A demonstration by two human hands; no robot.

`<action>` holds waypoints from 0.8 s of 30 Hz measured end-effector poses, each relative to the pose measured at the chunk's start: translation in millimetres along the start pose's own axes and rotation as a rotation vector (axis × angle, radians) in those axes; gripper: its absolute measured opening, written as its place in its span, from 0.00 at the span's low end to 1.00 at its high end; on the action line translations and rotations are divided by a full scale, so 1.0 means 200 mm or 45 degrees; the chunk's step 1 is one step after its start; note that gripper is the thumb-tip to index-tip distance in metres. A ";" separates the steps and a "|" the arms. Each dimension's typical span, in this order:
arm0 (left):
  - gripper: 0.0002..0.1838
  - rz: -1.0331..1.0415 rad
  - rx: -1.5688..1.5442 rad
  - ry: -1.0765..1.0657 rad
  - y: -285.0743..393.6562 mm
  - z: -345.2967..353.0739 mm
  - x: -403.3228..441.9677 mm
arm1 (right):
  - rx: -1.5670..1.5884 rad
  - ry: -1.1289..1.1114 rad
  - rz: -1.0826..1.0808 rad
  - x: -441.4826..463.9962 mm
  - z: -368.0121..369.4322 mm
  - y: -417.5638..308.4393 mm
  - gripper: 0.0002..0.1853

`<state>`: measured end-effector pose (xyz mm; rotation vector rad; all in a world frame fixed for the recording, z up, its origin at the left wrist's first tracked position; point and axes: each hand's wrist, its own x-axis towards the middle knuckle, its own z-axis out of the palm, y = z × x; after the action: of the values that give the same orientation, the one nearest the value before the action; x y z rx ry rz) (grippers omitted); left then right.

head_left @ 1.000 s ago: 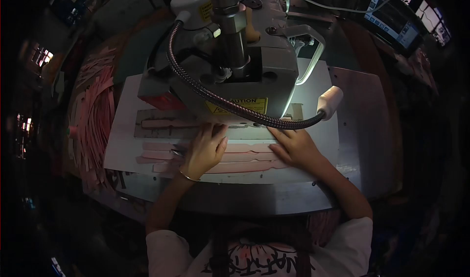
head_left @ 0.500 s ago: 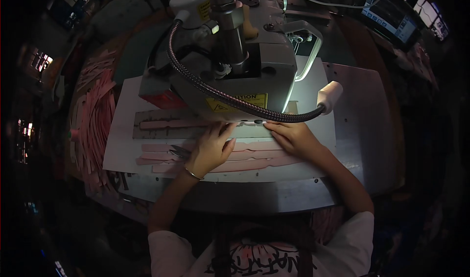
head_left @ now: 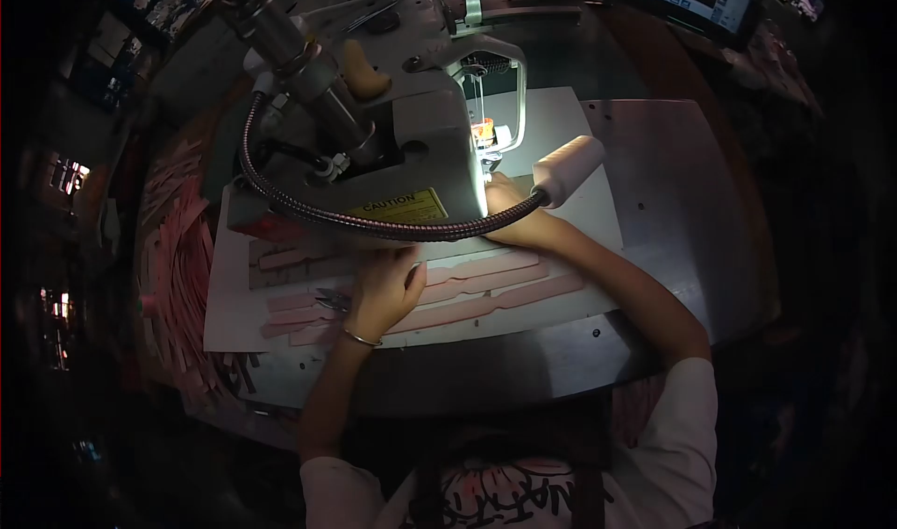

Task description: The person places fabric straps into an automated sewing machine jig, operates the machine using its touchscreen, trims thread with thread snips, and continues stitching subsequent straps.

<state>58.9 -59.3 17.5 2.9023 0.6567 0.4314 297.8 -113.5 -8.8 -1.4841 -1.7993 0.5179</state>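
Note:
My left hand [head_left: 381,291] rests over the pink strips [head_left: 486,300] in front of the machine head [head_left: 420,155]; its fingertips pass under the machine's edge. Small metal snips [head_left: 333,298] lie beside it, partly covered, and whether the hand holds them I cannot make out. My right hand [head_left: 512,213] reaches in by the lit needle area [head_left: 488,146], its fingers mostly hidden behind the machine and the bendy lamp arm. A grey template [head_left: 266,272] with a pink strip in its slot lies partly under the machine.
A large bundle of pink strips [head_left: 177,267] lies at the left. The lamp head [head_left: 567,169] hangs over the right forearm on its flexible metal arm. A white sheet [head_left: 220,319] covers part of the metal table [head_left: 673,202]. A lit screen [head_left: 696,1] stands at the back right.
The view has shifted, so the machine appears further left and tilted. My right hand has moved from the template's front edge up to the needle area. My left hand stays near the machine's front.

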 end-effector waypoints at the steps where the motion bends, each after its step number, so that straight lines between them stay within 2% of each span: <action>1: 0.22 -0.005 0.012 -0.008 0.00 0.00 0.00 | -0.023 0.014 -0.042 0.02 0.02 0.03 0.07; 5: 0.21 -0.035 0.041 -0.022 0.01 -0.01 0.00 | -0.098 0.041 -0.172 0.06 0.05 0.09 0.07; 10: 0.22 -0.104 -0.015 -0.077 -0.03 -0.02 -0.03 | -0.269 0.260 -0.230 -0.03 0.03 -0.01 0.08; 14: 0.21 -0.027 0.019 0.018 -0.02 -0.03 -0.02 | -0.393 0.431 -0.278 -0.12 0.01 -0.11 0.08; 20: 0.21 -0.044 -0.099 0.050 -0.05 -0.02 -0.04 | -0.677 0.272 -0.367 -0.15 0.02 -0.22 0.09; 24: 0.22 -0.040 0.060 -0.001 -0.08 -0.02 -0.04 | -0.858 0.122 -0.407 -0.15 0.05 -0.19 0.15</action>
<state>45.0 -49.1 15.5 2.9316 0.7213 0.4166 266.9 -150.3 3.4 -1.5481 -2.1922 -0.3529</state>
